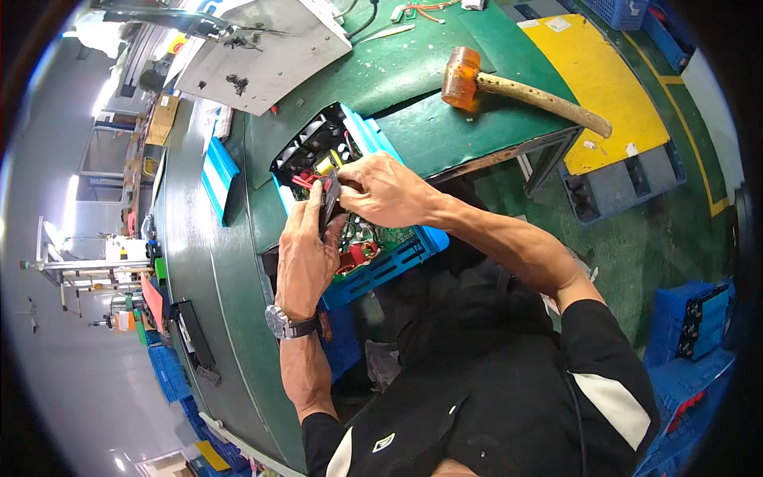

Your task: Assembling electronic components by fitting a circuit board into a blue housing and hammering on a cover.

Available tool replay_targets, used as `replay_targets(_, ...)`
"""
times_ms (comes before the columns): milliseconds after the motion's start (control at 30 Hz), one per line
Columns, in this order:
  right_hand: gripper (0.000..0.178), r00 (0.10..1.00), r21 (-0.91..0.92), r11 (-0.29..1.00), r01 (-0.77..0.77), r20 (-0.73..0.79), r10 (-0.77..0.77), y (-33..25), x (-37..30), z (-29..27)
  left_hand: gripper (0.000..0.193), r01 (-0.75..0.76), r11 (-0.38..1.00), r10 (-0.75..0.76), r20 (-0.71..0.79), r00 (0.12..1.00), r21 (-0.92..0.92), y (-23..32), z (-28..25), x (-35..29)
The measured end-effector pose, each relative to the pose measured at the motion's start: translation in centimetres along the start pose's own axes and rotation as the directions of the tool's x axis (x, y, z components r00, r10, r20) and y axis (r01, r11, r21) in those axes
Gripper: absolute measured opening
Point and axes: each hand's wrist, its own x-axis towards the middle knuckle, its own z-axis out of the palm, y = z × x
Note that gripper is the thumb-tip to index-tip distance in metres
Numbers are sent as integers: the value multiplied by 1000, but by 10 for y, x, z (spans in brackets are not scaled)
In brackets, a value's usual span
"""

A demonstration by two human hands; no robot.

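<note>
Pinched a slim dark piece [328,204] in the left hand [306,245] and, apparently, the right hand [385,191] too, over the open blue casing [381,274], there at the near edge of the green table [385,75]!

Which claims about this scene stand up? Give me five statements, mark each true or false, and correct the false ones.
1. The mallet lies on the green bench. True.
2. The watch is on the right wrist. False: it is on the left wrist.
3. The left hand and the right hand meet at a dark piece over the opened blue unit. True.
4. The yellow sheet lies on the bench. False: it lies beyond the bench, on a grey pallet.
5. A separate blue panel lies left of the unit. True.
</note>
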Motion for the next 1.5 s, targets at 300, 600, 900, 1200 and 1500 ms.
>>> replay_targets(300, 23, 1000, -35, 999, 15, 10, -15, 1, -2, -1, 55, 25, 1000, -25, 24, 999, 6, 0, -1, -2)
replay_targets(600, 22, 987, 69, 995, -72, 147, 61, 11, 1, -19, 48, 86, 996, -86, -18, 996, 4, 3, -4, 0)
replay_targets(900, 20, 974, 1, 992, 128, 188, -126, 23, 15, -21, 58, 16, 1000, -17, -49, 999, -13, 13, -5, 4)
replay_targets(1200, 17, 941, 133, 978, 160, 278, -192, 25, 14, -28, 49, 72, 997, -71, -101, 992, 6, 28, -3, -8)
replay_targets(1500, 13, 877, 215, 941, 260, 354, -323, 29, 0, -30, 106, -110, 982, 121, -64, 991, 155, 8, -17, -15)
